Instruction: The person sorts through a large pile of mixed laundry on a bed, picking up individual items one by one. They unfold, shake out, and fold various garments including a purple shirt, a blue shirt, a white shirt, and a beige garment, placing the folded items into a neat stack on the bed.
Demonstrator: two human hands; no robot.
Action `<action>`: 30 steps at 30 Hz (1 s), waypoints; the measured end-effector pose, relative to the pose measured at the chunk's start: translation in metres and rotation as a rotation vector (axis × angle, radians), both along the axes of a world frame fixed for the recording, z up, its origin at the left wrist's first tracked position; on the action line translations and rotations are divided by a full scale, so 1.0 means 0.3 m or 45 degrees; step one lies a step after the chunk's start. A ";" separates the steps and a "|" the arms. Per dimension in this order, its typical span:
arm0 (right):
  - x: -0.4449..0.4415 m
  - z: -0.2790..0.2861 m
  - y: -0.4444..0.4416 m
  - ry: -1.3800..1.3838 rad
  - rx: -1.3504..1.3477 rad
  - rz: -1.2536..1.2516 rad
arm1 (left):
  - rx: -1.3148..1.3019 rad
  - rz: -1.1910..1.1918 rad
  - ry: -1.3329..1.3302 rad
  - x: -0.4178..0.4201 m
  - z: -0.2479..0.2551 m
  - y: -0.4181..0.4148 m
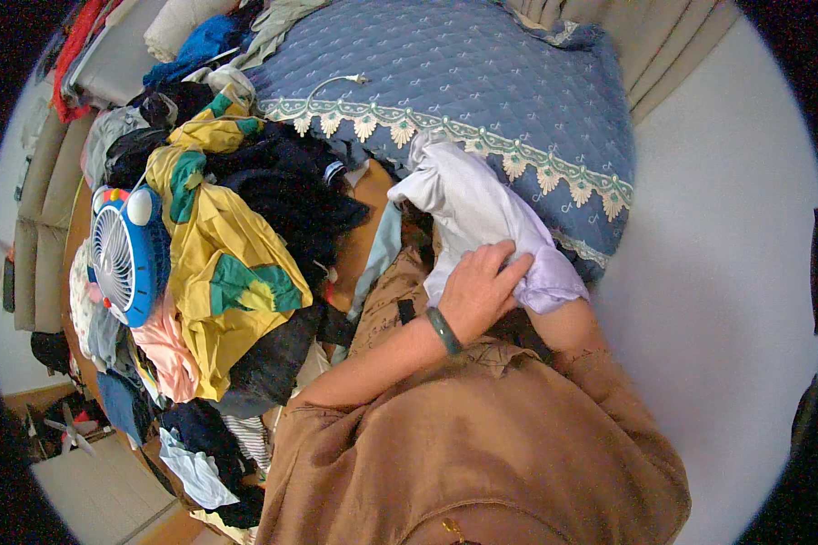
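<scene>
A pale lavender-white garment (474, 197) lies bunched over my lap and along my right forearm. My left hand (484, 283), with a dark bangle on its wrist, rests on the cloth with its fingers bent; whether it pinches the fabric is unclear. The right hand is hidden inside or beneath the garment, and only its forearm shows below the gathered edge. To the left of the garment, a light blue cloth strip (380, 248) hangs beside my patterned brown trousers (386, 300). The garment's far end touches the lace edge (443, 125) of the quilted blue bed cover.
A large heap of clothes fills the left, with a yellow and green garment (225, 225), black clothes (286, 197) and a pink cloth (167, 347). A blue and white fan (126, 255) stands on it. A plug with its cord (354, 80) lies on the quilted cover (450, 61). A white wall is right.
</scene>
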State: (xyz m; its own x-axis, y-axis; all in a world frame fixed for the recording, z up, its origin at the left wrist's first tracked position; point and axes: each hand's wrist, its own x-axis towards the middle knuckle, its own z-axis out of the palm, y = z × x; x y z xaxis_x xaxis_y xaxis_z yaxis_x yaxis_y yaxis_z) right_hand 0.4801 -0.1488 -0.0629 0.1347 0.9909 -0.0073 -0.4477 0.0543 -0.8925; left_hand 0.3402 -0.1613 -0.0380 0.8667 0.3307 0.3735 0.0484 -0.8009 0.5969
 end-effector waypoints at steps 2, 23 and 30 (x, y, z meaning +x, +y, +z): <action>-0.009 -0.024 0.025 -0.102 -0.031 0.036 | -0.025 -0.052 0.113 0.014 -0.022 0.034; 0.159 0.239 -0.036 0.214 0.085 -0.448 | -1.398 0.232 0.517 -0.598 -0.215 0.193; 0.079 0.227 -0.077 0.617 0.216 -0.073 | -0.890 0.529 0.064 -0.330 -0.255 0.253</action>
State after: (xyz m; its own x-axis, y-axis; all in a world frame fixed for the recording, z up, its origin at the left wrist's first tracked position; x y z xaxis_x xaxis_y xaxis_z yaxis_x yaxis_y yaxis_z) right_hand 0.5037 -0.1718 0.0052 0.2095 0.9747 0.0781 -0.7999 0.2167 -0.5596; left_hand 0.2410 -0.0855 -0.1144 0.6323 0.7712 -0.0741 0.2992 -0.1549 0.9415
